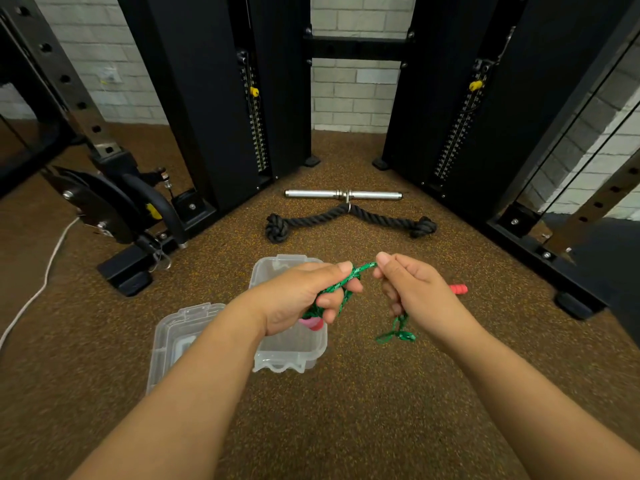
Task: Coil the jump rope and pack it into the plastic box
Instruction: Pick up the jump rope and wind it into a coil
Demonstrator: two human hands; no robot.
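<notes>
Both hands, left (pixel 304 299) and right (pixel 412 289), pinch green jump rope (pixel 360 270) above plastic box (pixel 294 351).

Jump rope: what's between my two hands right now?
In the head view, a short stretch of the green jump rope spans the gap between the left hand and right hand, both pinching it above the plastic box.

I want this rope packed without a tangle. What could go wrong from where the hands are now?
1. The green rope stretches between the left hand and right hand, while a loose loop dangles below the right hand; it may knot or snag.
2. The red handle sticks out past the right hand, still far from the plastic box, and might catch on its rim later.
3. The lid lies close by the box; a forearm could knock it.
</notes>
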